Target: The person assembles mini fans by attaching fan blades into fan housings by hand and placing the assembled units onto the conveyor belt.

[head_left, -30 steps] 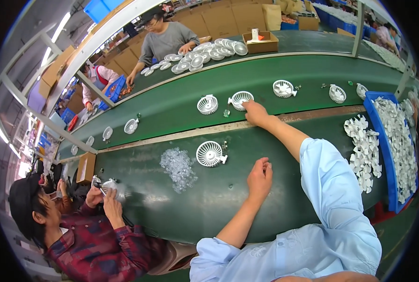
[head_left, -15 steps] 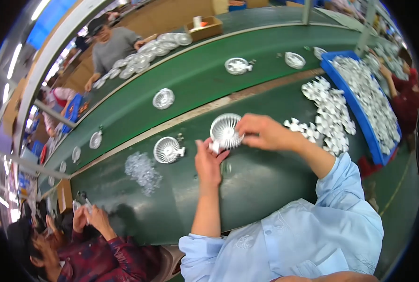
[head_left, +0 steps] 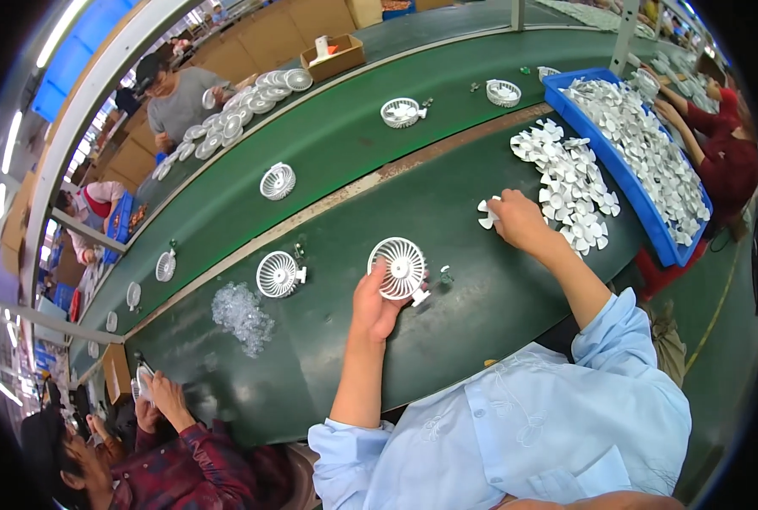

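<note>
My left hand (head_left: 372, 313) is closed on the rim of a white round fan cage (head_left: 403, 265), holding it slightly tilted with its ribbed side up. Off to the right, my right hand (head_left: 523, 224) pinches a white fan blade (head_left: 485, 212) beside a loose pile of white fan blades (head_left: 566, 180). A small greenish part (head_left: 447, 274) shows on the dark green work surface, close to the held cage. Another white fan cage (head_left: 278, 274) rests left of my left hand, with a small metallic part (head_left: 299, 250) near it.
A blue tray (head_left: 669, 252) heaped with fan blades stands at the right. Clear plastic pieces (head_left: 241, 318) lie in a heap at the left. Beyond a dividing strip, a green belt (head_left: 336, 161) carries several fan cages. Co-workers sit at the lower left, far left and right.
My right hand has left the fan cage and moved right to a fan blade by the pile. My left hand keeps the cage, now turned with its neck toward lower right.
</note>
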Demonstrator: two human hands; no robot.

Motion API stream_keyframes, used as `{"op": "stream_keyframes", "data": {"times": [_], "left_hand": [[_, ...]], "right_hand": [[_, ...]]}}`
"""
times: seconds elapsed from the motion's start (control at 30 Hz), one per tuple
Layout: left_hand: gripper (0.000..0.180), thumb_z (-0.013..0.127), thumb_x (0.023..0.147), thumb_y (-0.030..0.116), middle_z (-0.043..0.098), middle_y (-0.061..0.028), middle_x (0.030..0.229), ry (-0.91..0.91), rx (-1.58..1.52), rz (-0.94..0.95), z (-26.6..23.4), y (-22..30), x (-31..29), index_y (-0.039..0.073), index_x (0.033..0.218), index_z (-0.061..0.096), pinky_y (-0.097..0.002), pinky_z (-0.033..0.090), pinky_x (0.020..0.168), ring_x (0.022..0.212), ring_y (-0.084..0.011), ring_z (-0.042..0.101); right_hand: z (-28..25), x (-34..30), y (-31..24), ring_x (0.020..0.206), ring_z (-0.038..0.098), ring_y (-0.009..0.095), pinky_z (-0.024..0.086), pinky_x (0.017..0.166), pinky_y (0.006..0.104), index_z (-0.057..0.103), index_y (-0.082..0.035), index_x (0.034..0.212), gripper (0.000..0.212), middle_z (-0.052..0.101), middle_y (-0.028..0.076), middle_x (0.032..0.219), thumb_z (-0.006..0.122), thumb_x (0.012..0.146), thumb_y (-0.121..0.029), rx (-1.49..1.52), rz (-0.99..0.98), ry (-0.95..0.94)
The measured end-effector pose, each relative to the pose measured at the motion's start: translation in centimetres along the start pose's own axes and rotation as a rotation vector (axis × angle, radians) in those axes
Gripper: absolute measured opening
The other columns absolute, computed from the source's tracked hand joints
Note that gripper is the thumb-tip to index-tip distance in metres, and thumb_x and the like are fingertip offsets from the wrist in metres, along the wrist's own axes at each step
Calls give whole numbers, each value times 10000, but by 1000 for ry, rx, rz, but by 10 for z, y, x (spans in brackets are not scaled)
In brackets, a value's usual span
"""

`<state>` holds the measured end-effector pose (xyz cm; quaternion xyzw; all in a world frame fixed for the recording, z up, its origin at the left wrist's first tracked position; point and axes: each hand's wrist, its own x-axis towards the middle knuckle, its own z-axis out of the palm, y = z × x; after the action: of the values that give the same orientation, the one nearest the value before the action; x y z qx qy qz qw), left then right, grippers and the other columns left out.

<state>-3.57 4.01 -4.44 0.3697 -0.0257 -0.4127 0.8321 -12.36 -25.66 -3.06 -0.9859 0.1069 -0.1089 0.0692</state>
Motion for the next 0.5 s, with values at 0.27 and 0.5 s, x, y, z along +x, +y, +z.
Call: {"op": "stream_keyframes", "data": {"times": [0.27,0.5], "left_hand": [[427,476,1029,373,661,-128,1133,164,61,157,2,-2,3,-6,1209,551,-397,570,868,1009,-231,669],[365,531,1014,329,657,-76,1097,169,263,215,14,-12,1,16,1199,566,-336,562,814,975,-154,646]], "right_hand": [[-29,-6,-86,909,599,304,515,746,410,643,-85,1077,334,582,111,935,733,760,-136,389,-226,191],[-10,-5,-139,886,576,293,514,693,409,620,-82,1049,302,568,94,944,720,766,-117,375,-452,102]]}}
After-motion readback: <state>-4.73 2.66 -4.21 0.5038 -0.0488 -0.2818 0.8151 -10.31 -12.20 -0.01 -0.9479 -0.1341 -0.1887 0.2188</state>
